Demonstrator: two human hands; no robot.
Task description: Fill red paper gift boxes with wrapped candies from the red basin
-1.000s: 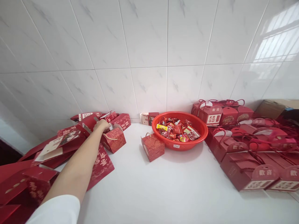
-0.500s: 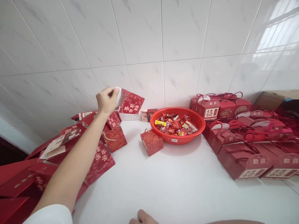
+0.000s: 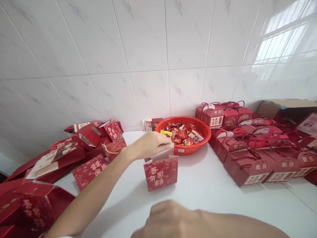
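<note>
My left hand [image 3: 155,144] is closed on the top edge of a red gift box [image 3: 161,175] with pale characters on its front. The box is upright with its top open, over the white table [image 3: 198,195]. Nearer to me, my right hand [image 3: 170,218] is blurred by motion, knuckles up, and its fingers are hidden. Just behind the gift box is a red plastic basin [image 3: 183,150] holding wrapped sweets [image 3: 182,133].
Several red boxes with cord handles [image 3: 247,165] stand in rows at the right, a cardboard box [image 3: 287,103] behind them. Unfilled-looking red boxes [image 3: 37,205] and a box with a twisted cord [image 3: 115,145] crowd the left. A tiled wall [image 3: 148,96] closes the back.
My left hand has brought the gift box from the back left toward me and to the right, in front of the basin. My right hand has come further into view from below.
</note>
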